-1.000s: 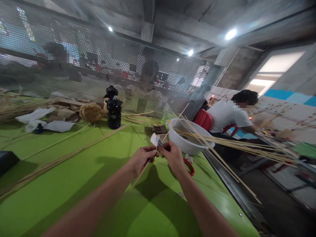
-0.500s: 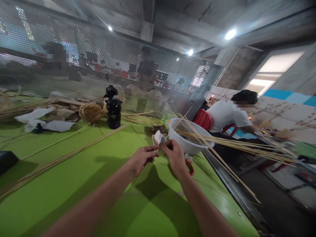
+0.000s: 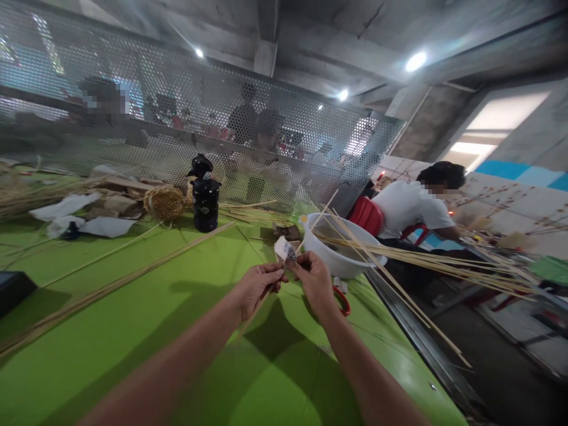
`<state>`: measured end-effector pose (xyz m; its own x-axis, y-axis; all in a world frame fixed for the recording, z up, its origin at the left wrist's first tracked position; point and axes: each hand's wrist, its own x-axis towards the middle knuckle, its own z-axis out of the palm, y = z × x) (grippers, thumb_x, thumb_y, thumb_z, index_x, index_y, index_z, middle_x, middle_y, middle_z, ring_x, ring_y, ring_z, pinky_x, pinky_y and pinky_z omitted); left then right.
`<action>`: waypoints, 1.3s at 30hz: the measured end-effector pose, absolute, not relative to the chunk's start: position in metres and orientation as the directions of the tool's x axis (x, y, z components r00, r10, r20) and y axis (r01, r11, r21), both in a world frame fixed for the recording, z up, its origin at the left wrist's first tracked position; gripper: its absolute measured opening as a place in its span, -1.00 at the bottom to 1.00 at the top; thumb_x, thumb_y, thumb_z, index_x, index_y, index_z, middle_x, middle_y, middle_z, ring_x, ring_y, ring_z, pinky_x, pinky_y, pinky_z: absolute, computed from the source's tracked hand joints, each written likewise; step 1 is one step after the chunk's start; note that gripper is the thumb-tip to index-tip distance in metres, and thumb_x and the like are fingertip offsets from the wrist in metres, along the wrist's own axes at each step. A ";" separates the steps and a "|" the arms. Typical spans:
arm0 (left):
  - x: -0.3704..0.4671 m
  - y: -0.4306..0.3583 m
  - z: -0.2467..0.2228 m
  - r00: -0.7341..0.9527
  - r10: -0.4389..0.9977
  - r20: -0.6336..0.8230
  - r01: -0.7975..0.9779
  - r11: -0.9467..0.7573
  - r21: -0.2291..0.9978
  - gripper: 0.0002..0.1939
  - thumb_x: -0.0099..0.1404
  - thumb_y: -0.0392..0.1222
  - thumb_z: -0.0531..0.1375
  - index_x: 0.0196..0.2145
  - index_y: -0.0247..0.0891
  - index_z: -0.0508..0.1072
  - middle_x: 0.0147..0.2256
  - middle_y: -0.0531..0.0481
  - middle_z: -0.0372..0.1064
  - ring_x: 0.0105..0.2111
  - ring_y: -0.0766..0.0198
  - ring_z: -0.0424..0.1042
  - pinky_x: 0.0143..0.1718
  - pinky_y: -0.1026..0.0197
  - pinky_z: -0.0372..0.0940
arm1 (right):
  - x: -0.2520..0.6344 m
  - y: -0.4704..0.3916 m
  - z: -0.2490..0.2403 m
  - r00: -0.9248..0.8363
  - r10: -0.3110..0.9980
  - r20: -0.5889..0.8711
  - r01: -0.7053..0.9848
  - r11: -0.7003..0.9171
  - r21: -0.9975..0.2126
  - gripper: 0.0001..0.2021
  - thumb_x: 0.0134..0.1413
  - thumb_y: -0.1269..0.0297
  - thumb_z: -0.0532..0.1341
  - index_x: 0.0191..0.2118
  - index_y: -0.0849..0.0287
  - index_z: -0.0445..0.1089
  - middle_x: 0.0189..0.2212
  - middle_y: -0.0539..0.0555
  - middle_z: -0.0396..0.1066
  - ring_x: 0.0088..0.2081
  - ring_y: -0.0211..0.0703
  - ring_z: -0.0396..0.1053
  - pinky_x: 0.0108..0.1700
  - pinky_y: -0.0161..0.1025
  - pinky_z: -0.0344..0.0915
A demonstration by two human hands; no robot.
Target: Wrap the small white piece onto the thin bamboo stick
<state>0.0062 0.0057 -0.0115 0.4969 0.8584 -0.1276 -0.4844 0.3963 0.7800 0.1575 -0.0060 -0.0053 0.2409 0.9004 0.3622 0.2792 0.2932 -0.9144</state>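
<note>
Over the green table, my left hand (image 3: 260,287) is closed on a thin pale strip (image 3: 252,318), which slants down past the fingers toward the tabletop. Close beside it, my right hand (image 3: 314,281) pinches a small crumpled piece of white paper (image 3: 282,248) with dark print on its lower part. Fingertips of both hands nearly meet at the paper's lower edge. Whether the strip runs on through the paper is hidden by the fingers. Red-handled scissors (image 3: 343,300) lie beside my right wrist, partly covered by it.
A white basin (image 3: 350,260) holds long pale strips (image 3: 426,260) that jut past the table edge. A black bottle (image 3: 206,204), a woven basket (image 3: 164,204) and paper scraps (image 3: 106,227) stand farther back before a perforated metal screen (image 3: 177,124). A person (image 3: 402,204) sits at the right.
The printed paper has tilted slightly to the left, and the strip slants out more visibly below my left hand. Both hands stay in nearly the same place.
</note>
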 end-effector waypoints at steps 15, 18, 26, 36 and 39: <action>0.004 0.003 -0.012 0.516 0.849 -0.114 -0.423 0.369 0.828 -0.76 0.12 -0.35 0.33 -0.21 -0.37 0.53 -0.46 -0.02 0.44 -0.57 0.48 0.30 -0.52 0.41 0.22 | 0.164 -0.002 -0.005 0.259 0.916 0.305 0.074 0.296 -0.952 -0.72 -0.14 0.12 0.37 -0.45 0.15 0.30 -0.55 -0.06 0.32 -0.54 -0.28 0.24 -0.47 -0.31 0.23; 0.003 0.004 -0.014 0.555 0.827 -0.091 -0.349 0.331 0.877 -0.75 0.13 -0.20 0.33 -0.23 -0.35 0.52 -0.45 -0.02 0.44 -0.61 0.46 0.30 -0.57 0.38 0.19 | 0.167 -0.001 -0.001 0.314 0.887 0.340 0.062 0.338 -0.939 -0.73 -0.15 0.16 0.37 -0.46 0.14 0.28 -0.55 -0.08 0.30 -0.56 -0.30 0.23 -0.48 -0.31 0.22; 0.005 0.006 -0.016 0.527 0.850 -0.033 -0.315 0.231 0.921 -0.69 0.15 -0.22 0.30 -0.13 -0.36 0.51 -0.48 0.01 0.44 -0.70 0.53 0.15 -0.66 0.41 0.07 | 0.163 -0.001 -0.002 0.306 0.900 0.310 0.054 0.309 -0.950 -0.71 -0.16 0.12 0.37 -0.47 0.14 0.26 -0.59 -0.10 0.28 -0.58 -0.29 0.22 -0.48 -0.29 0.19; 0.005 0.006 -0.017 0.551 0.829 -0.093 -0.419 0.372 0.829 -0.70 0.19 -0.32 0.26 -0.08 -0.36 0.49 -0.47 0.02 0.42 -0.69 0.56 0.16 -0.67 0.46 0.03 | 0.159 -0.005 -0.005 0.326 0.891 0.318 0.150 0.283 -0.947 -0.70 -0.15 0.10 0.38 -0.46 0.16 0.31 -0.55 -0.08 0.32 -0.50 -0.26 0.22 -0.39 -0.28 0.17; 0.005 0.005 -0.016 0.538 0.838 -0.089 -0.440 0.369 0.819 -0.81 0.24 -0.32 0.22 -0.17 -0.38 0.50 -0.50 0.03 0.41 -0.70 0.56 0.13 -0.68 0.46 0.03 | 0.157 -0.006 -0.005 0.298 0.906 0.299 0.163 0.260 -0.952 -0.68 -0.21 0.09 0.40 -0.50 0.16 0.30 -0.59 -0.10 0.27 -0.53 -0.28 0.18 -0.44 -0.30 0.13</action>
